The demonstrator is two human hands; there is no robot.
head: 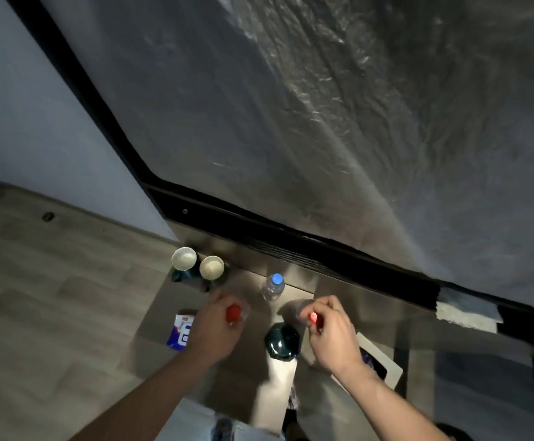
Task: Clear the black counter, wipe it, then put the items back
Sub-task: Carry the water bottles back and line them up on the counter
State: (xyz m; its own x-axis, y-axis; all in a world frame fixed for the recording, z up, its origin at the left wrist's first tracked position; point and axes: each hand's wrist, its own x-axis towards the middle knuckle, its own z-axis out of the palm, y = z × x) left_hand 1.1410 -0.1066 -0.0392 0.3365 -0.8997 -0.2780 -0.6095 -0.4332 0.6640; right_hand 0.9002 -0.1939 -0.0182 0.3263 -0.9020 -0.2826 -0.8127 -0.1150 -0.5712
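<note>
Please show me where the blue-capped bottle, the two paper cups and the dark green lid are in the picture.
Bottle (273,286): head view, on its clear body below the blue cap.
Left cup (184,258): head view, on its pale inside.
Right cup (211,267): head view, on its pale inside.
Lid (283,339): head view, on its top face.

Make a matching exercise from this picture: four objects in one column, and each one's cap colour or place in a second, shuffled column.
Column A
1. Small clear plastic bottle standing alone
2. Bottle gripped by the left hand
3. Tall white bottle between the hands
4. Blue and white packet

Column B
a. Wide dark glossy cap
b. Lying left of the left hand
c. Blue cap
d. Red cap

Pairs: 1-c, 2-d, 3-a, 4-b
</note>
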